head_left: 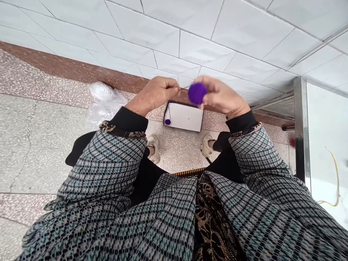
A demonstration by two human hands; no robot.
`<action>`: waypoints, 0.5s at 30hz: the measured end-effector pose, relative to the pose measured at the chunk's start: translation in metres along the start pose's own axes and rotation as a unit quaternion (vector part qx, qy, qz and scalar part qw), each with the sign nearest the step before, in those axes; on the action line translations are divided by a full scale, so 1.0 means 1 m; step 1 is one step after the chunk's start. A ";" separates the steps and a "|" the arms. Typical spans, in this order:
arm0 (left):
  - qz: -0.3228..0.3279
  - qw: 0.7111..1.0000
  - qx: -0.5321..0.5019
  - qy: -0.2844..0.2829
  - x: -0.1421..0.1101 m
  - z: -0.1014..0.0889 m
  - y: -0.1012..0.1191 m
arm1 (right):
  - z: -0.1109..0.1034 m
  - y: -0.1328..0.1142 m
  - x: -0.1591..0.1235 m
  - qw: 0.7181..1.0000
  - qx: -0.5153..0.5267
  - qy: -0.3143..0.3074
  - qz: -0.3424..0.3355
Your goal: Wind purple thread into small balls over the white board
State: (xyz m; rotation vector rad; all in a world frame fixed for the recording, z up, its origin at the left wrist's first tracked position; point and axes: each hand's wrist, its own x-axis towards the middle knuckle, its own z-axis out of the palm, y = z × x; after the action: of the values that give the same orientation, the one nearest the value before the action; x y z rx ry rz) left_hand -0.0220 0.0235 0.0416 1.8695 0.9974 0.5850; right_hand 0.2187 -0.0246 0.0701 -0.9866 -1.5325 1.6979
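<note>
My right hand [221,96], slightly blurred, has its fingers closed round a purple ball of yarn [197,93]. To its left, my left hand [160,92] is pinched shut at the fingertips, and a thin dark strand of yarn seems to run from there to the ball. Below the hands, a shallow white box with dark edges [186,117] lies on the floor. In its left end sits a smaller purple ball [168,121], with a thin strand rising from it along the box's side toward my left hand.
A white ball of yarn [100,90] and a clear plastic bag [107,108] lie on the floor by the wall, at the left. A white tiled wall [163,32] rises ahead. At the right stands a metal-framed white panel [300,127] with a yellow cord [338,177].
</note>
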 end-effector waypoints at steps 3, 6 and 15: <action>0.010 0.998 -0.009 -0.060 0.001 0.008 0.000 | -0.003 -0.002 0.005 0.975 0.097 0.176 -0.093; 0.043 0.985 -0.021 -0.167 -0.003 0.014 0.010 | -0.003 0.011 0.014 0.962 0.057 0.266 -0.037; 0.027 0.997 -0.008 -0.070 -0.001 -0.005 0.000 | 0.005 0.006 0.002 0.996 -0.001 -0.093 -0.003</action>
State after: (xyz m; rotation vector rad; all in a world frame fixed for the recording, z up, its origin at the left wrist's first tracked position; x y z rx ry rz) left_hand -0.0261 0.0257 0.0443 1.9007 0.8513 0.4840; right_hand 0.2135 -0.0259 0.0638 -0.8429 -1.6520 1.8267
